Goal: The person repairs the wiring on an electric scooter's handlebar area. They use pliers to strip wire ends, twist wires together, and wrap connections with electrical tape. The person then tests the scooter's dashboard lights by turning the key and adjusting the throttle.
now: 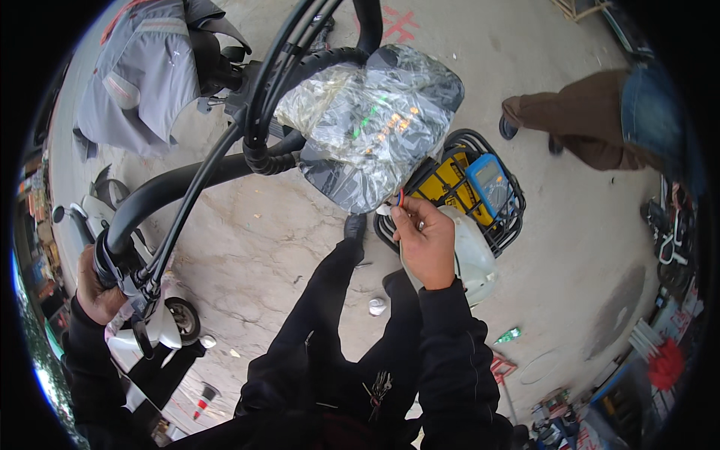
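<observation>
My left hand (pixel 97 289) is closed around the grip end of a black handlebar (pixel 180 174), next to a brake lever (pixel 141 334). Beneath the handlebar's display panel (pixel 375 127), my right hand (pixel 433 246) is pinched on thin coloured wires (pixel 401 198). A small white piece, perhaps a connector, shows beside those fingertips. Crinkled clear film wraps the panel, and green and orange lights glow through it. Black cables (pixel 196 191) run along the bar. What the wires join is hidden behind the panel.
Right of the panel, a black rack (pixel 517 225) holds a yellow object (pixel 454 184) and a blue multimeter (pixel 491 187). A person in brown trousers (pixel 570 112) stands at the far right. A grey cover (pixel 142 82) hangs at upper left. A green bottle (pixel 508 335) lies on the ground.
</observation>
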{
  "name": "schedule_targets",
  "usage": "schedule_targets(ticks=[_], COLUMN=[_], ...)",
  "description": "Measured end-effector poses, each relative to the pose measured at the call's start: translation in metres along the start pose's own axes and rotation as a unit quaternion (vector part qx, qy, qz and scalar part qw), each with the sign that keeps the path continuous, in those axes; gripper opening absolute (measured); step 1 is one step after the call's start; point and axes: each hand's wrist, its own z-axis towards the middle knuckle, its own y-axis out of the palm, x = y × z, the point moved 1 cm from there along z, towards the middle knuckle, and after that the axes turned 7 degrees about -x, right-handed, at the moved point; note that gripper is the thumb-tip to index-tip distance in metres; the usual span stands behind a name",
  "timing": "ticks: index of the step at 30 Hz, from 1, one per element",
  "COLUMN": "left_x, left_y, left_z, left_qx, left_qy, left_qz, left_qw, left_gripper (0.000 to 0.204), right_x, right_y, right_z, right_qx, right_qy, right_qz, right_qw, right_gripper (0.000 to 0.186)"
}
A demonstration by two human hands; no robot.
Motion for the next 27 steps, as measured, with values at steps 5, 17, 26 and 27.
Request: schedule_targets(ticks=[5,17,26,27], left_x=[-0.043,-0.101,-0.108,-0.100], left_y=[-0.017,0.139,0.538,0.556], left_z=[-0.018,-0.098,-0.152,-0.154], left_qx=[-0.008,0.460,-0.052,-0.094], left_qy=[0.111,-0.138,-0.266,-0.276], left_qz=[0.078,0.135,-0.079,-0.095], left_qw=[0.991,0.867,0.959,0.952], left_gripper=[0.070,0.048,0.045,0.043], right_x=[-0.021,-0.015,-0.056,-0.066], right_y=[-0.058,-0.112,-0.117,-0.117], right_z=[0.030,0.248,0.233,0.224], right_qx=[0.043,-0.272,-0.357,-0.352], right_qy=[-0.092,-0.195,-0.137,-0.124], right_qz=[-0.164,-0.557,-0.451,-0.417], right_qw=[0.981,0.760,0.806,0.829], right_gripper=[0.018,0.036,0.028,0.026])
